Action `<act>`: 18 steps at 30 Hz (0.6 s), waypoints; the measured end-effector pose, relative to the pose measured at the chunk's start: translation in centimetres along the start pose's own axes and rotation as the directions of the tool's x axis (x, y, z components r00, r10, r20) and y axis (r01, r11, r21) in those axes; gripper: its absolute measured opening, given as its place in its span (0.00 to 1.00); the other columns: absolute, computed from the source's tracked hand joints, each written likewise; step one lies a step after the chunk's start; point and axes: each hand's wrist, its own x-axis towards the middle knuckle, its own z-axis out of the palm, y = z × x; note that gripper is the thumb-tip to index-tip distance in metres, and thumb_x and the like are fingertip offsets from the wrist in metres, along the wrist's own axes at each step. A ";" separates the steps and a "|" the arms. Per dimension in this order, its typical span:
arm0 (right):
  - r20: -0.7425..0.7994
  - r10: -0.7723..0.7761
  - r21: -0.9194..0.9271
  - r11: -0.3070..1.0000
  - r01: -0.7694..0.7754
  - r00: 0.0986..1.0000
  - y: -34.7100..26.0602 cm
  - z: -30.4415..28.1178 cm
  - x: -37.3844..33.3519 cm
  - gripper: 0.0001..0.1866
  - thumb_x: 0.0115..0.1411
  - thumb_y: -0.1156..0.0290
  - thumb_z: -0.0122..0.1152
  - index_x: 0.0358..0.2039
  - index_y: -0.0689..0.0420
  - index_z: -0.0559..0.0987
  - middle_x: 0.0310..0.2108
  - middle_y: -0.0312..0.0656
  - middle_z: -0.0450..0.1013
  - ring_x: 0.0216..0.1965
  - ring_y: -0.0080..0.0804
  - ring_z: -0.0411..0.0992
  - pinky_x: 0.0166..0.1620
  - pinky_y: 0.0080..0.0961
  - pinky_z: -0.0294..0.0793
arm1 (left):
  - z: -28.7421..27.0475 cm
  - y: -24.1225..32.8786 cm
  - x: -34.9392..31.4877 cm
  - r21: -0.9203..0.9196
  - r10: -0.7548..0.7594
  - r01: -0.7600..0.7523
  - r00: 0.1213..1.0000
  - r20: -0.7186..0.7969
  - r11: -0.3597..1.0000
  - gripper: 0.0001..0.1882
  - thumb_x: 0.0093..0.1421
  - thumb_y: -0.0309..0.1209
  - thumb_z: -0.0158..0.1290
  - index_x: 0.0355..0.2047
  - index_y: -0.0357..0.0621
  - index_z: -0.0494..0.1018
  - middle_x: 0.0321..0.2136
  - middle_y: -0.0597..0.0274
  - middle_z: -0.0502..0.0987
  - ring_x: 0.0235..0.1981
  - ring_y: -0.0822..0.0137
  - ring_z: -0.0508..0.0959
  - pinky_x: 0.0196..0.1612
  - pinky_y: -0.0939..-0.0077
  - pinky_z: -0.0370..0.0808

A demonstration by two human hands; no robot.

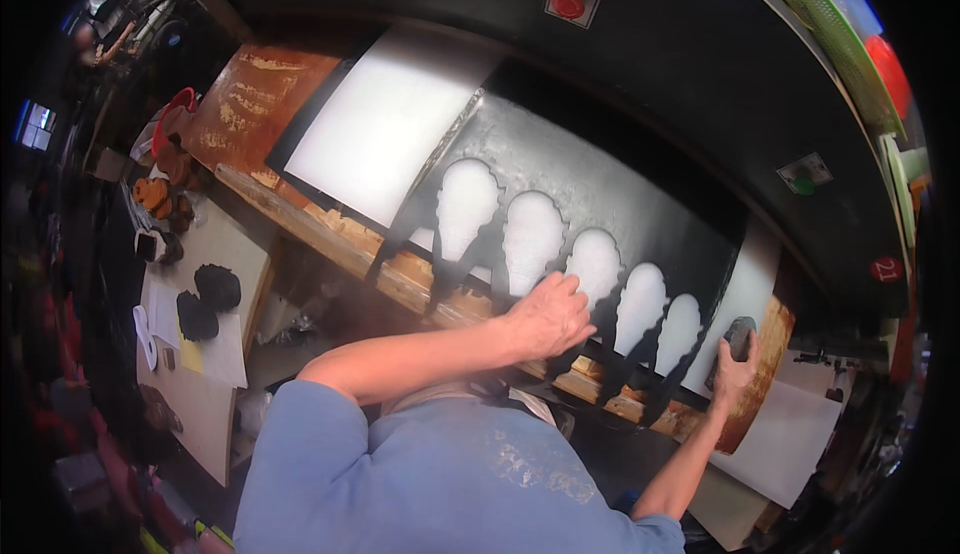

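Observation:
A dark flat sheet or template (600, 164) lies across the bench in front of me. Along its near side runs a row of several rounded white shapes (468, 204), with dark strips (447, 289) between them hanging over the edge. My left hand (550, 314) is closed, its fingers curled together at the lower end of the middle white shape (596, 262). Whatever those fingers hold, if anything, is hidden. Farther right, my right hand (735, 369) grips a dark grey, rounded block (741, 339) at the right end of the sheet, over a pale strip (752, 272).
Left of the sheet lies a large white panel (390, 119), then a worn brown board (250, 104). A wooden ledge (330, 234) edges the bench. Black bundles (208, 299) rest on a side table at left. A dark panel with a red button (568, 5) rises behind.

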 end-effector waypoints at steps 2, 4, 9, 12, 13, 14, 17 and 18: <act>0.057 0.056 0.228 0.971 -0.068 0.997 -3.0 -0.5 -0.6 0.41 0.56 0.66 0.78 0.70 0.61 0.75 0.72 0.55 0.68 0.72 0.47 0.67 0.74 0.41 0.65 | -0.2 1.5 -1.3 -0.089 -0.037 0.036 0.999 -0.015 0.995 0.17 0.63 0.41 0.66 0.21 0.46 0.79 0.25 0.62 0.75 0.35 0.58 0.73 0.37 0.63 0.67; 0.097 0.039 0.308 0.949 -0.067 0.995 -7.3 -1.0 -1.6 0.41 0.56 0.66 0.78 0.70 0.61 0.75 0.72 0.53 0.68 0.72 0.45 0.68 0.74 0.39 0.64 | -0.1 3.2 -2.4 -0.174 -0.052 0.057 0.998 0.029 0.983 0.17 0.63 0.41 0.65 0.22 0.46 0.79 0.25 0.62 0.75 0.35 0.59 0.73 0.37 0.63 0.67; 0.221 -0.352 0.331 0.904 0.270 0.909 -21.1 2.2 -3.3 0.42 0.49 0.68 0.78 0.68 0.59 0.77 0.73 0.51 0.68 0.72 0.47 0.68 0.74 0.41 0.66 | 0.1 5.6 -5.0 -0.264 0.011 0.027 0.990 0.142 0.964 0.16 0.65 0.41 0.64 0.24 0.46 0.82 0.26 0.60 0.77 0.39 0.58 0.74 0.44 0.62 0.67; 0.334 -0.589 0.421 0.792 0.443 0.736 -29.0 6.3 -4.3 0.44 0.44 0.67 0.77 0.66 0.60 0.78 0.72 0.56 0.68 0.72 0.54 0.68 0.71 0.47 0.70 | -0.7 5.2 -5.9 -0.366 0.022 0.032 0.990 0.142 0.930 0.13 0.65 0.38 0.62 0.26 0.45 0.82 0.27 0.60 0.77 0.40 0.57 0.75 0.47 0.62 0.70; 0.342 -0.697 0.429 0.713 0.555 0.630 -31.4 7.6 -4.4 0.44 0.43 0.67 0.77 0.65 0.60 0.79 0.71 0.58 0.68 0.70 0.58 0.68 0.71 0.49 0.70 | -1.3 4.7 -6.1 -0.421 0.024 0.032 0.992 0.126 0.906 0.12 0.64 0.37 0.63 0.26 0.44 0.81 0.28 0.60 0.77 0.40 0.57 0.76 0.47 0.61 0.71; 0.336 -0.788 0.456 0.616 0.642 0.516 -33.7 8.9 -4.3 0.45 0.41 0.67 0.77 0.64 0.59 0.79 0.70 0.59 0.68 0.69 0.61 0.68 0.70 0.52 0.71 | -2.1 4.1 -6.3 -0.475 0.034 0.042 0.988 0.149 0.879 0.11 0.64 0.35 0.63 0.27 0.44 0.81 0.28 0.59 0.77 0.40 0.57 0.76 0.48 0.60 0.72; 0.398 -0.901 0.534 0.378 0.756 0.170 -39.6 11.8 -3.7 0.46 0.40 0.75 0.75 0.66 0.54 0.77 0.71 0.58 0.67 0.72 0.64 0.64 0.71 0.56 0.70 | -5.7 0.2 -7.0 -0.615 -0.118 0.007 0.983 -0.141 0.789 0.06 0.63 0.30 0.63 0.30 0.43 0.78 0.31 0.58 0.77 0.39 0.55 0.78 0.45 0.58 0.76; 0.425 -0.904 0.549 0.306 0.778 0.056 -41.2 12.6 -3.5 0.46 0.42 0.78 0.74 0.67 0.53 0.76 0.71 0.57 0.66 0.72 0.64 0.63 0.72 0.57 0.69 | -7.1 -2.7 -7.5 -0.592 -0.240 0.052 0.940 -0.243 0.804 0.05 0.63 0.26 0.62 0.31 0.42 0.76 0.34 0.55 0.79 0.39 0.52 0.80 0.42 0.55 0.78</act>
